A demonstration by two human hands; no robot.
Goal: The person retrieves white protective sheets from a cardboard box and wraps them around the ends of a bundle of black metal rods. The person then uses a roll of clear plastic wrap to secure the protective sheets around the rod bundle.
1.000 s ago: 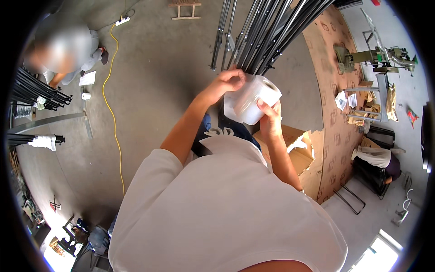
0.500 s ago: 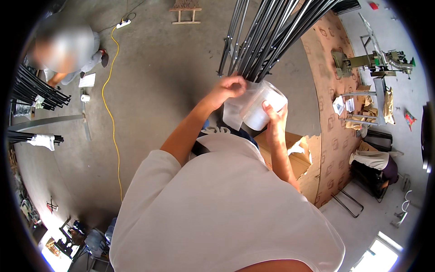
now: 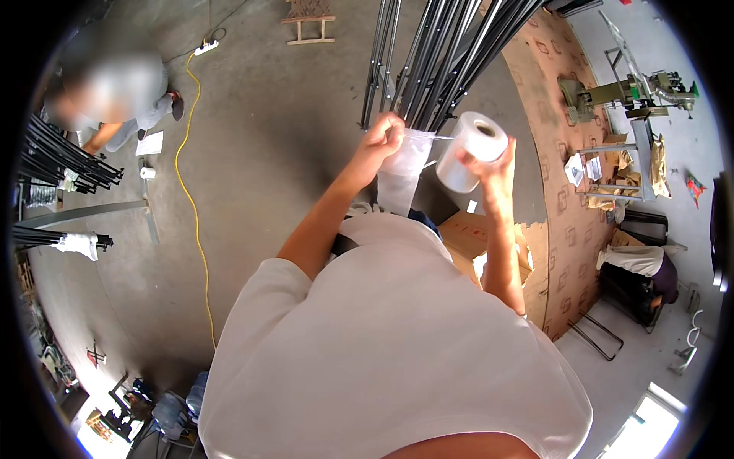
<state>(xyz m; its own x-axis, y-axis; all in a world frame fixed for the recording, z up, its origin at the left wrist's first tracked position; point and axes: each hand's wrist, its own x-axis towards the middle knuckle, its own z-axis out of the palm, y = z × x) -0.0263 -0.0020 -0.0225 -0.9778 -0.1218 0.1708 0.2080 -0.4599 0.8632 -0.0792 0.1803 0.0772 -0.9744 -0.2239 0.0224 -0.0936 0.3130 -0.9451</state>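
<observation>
A roll of clear plastic film (image 3: 457,174) is in my right hand (image 3: 495,167), the fingers wrapped round its side and the hollow core facing up. From it a narrow, stretched strand of film runs left to my left hand (image 3: 384,138), which is closed on the film near the end of the rods. Below that hand a wide piece of film (image 3: 399,180) hangs down toward my body. Just beyond both hands, a bundle of long black metal rods (image 3: 443,57) slants away to the upper right. Film hides part of the bundle's near end.
Below my right forearm is an open cardboard box (image 3: 466,233). A yellow cable (image 3: 180,164) crosses the floor on the left. Another person (image 3: 111,138) sits by more black rods (image 3: 65,157). A green machine (image 3: 612,98) and a metal rack (image 3: 646,164) stand at right.
My right hand has moved right and up with the roll, away from my left hand. Film between them is now drawn into a thin strand, and the roll has tilted to show its core.
</observation>
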